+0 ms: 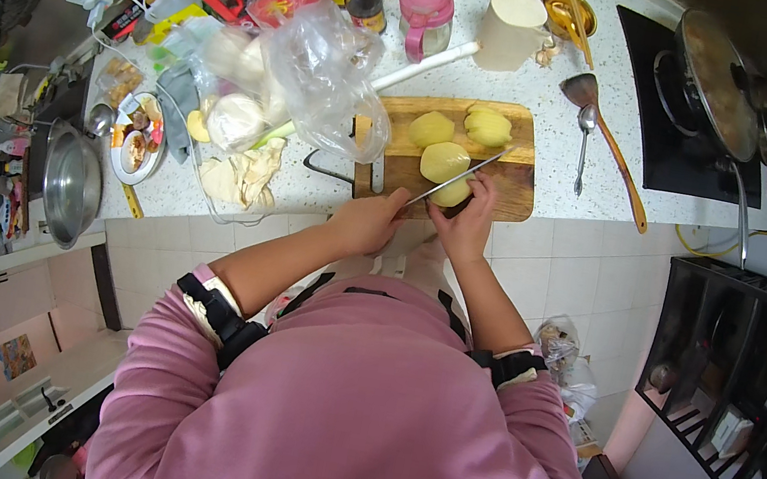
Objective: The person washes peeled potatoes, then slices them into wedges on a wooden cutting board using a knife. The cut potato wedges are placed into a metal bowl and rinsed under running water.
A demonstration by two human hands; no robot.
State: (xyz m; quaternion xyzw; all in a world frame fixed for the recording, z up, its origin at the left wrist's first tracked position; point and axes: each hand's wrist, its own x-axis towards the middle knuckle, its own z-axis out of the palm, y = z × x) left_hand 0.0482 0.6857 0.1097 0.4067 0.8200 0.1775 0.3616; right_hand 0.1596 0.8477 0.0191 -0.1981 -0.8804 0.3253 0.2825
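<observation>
My left hand (365, 223) grips the handle end of a kitchen knife, its thin blade (486, 161) slanting up to the right over the wooden cutting board (511, 204). Beneath the blade lies a peeled potato piece (450, 193) near the board's front edge, held between the fingers of my right hand (468, 212). Just behind the blade is a larger potato piece (444, 162) with a flat pale face. Farther back sit another potato piece (431, 129) and a stack of potato slices (488, 127). My left fist covers the knife's handle.
Left of the board are plastic bags (319, 76), a plate of food scraps (133, 156) and a metal basin (71, 183). Behind stand a pink-lidded jar (425, 14) and a beige pitcher (511, 32). A wooden spatula (615, 153) lies right, before a cooktop with a pan (721, 83).
</observation>
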